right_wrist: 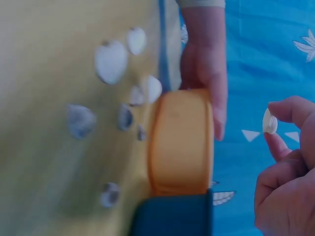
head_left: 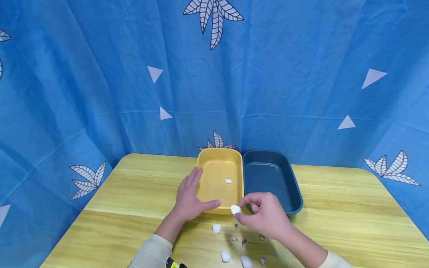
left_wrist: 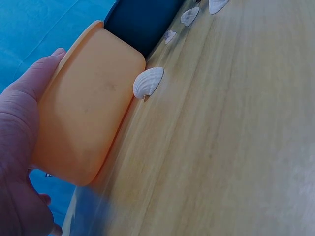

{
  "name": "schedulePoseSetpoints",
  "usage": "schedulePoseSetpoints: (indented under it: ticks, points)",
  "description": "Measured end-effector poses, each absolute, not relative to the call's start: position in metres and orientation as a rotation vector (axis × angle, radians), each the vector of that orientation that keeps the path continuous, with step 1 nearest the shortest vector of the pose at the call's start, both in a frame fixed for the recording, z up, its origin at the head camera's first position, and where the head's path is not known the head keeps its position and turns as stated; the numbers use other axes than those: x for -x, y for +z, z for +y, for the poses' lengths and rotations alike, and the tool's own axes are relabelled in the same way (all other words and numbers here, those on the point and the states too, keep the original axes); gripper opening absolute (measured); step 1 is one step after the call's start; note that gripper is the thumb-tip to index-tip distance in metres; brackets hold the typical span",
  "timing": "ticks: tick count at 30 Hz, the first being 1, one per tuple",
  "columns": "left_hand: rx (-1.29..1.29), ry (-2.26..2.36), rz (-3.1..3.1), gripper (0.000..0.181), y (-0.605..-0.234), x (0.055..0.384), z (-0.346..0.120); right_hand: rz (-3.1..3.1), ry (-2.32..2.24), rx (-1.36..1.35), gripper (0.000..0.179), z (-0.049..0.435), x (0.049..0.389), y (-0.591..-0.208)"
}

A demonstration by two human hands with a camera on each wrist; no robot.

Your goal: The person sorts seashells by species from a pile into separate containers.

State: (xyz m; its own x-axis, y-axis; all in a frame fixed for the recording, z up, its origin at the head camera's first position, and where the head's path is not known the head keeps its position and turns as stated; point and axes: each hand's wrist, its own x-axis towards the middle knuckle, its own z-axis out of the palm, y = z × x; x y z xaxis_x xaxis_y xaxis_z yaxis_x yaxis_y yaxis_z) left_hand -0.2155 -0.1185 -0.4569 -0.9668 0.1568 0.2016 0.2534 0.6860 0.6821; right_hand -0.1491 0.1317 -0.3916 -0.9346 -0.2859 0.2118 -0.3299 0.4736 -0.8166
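Note:
My right hand (head_left: pixel 267 216) pinches a white seashell (head_left: pixel 235 209) between thumb and index finger. It holds the shell above the table, by the near right corner of the yellow bin (head_left: pixel 212 172). One small white shell (head_left: pixel 228 181) lies inside that bin. My left hand (head_left: pixel 190 200) rests on the bin's near left corner, its fingers spread along the left side and the thumb lying along the near rim. In the left wrist view, a ribbed white shell (left_wrist: pixel 148 82) lies on the table beside the bin's outer wall.
A dark blue bin (head_left: pixel 268 175) stands against the yellow one's right side. Several white shells, such as one shell (head_left: pixel 225 257), and smaller grey-brown shells (head_left: pixel 233 239) are scattered on the wooden table (head_left: pixel 348 208) in front. A blue patterned curtain (head_left: pixel 285 74) hangs behind.

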Motion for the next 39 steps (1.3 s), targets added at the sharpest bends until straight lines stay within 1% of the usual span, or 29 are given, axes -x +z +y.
schedulePoseSetpoints:
  ticks: [6, 11, 17, 29, 39]
  points:
    - [0.329, -1.142, -2.776, 0.123, -0.457, 0.216, -0.119, -2.627, 1.466, -0.509, 0.016, 0.127, 0.170, -0.377]
    - [0.332, -1.147, -2.778, 0.122, -0.457, 0.216, -0.120, -2.589, 1.446, -0.491, 0.014, 0.121, 0.188, -0.371]
    - [0.348, -1.147, -2.774, 0.122, -0.457, 0.217, -0.121, -2.567, 1.440, -0.423, 0.016, 0.111, 0.209, -0.370]
    - [0.371, -1.162, -2.763, 0.120, -0.457, 0.217, -0.121, -2.538, 1.437, -0.317, 0.020, 0.090, 0.253, -0.381]
    - [0.376, -1.156, -2.764, 0.120, -0.459, 0.219, -0.121, -2.580, 1.472, -0.177, 0.023, 0.084, 0.276, -0.402]
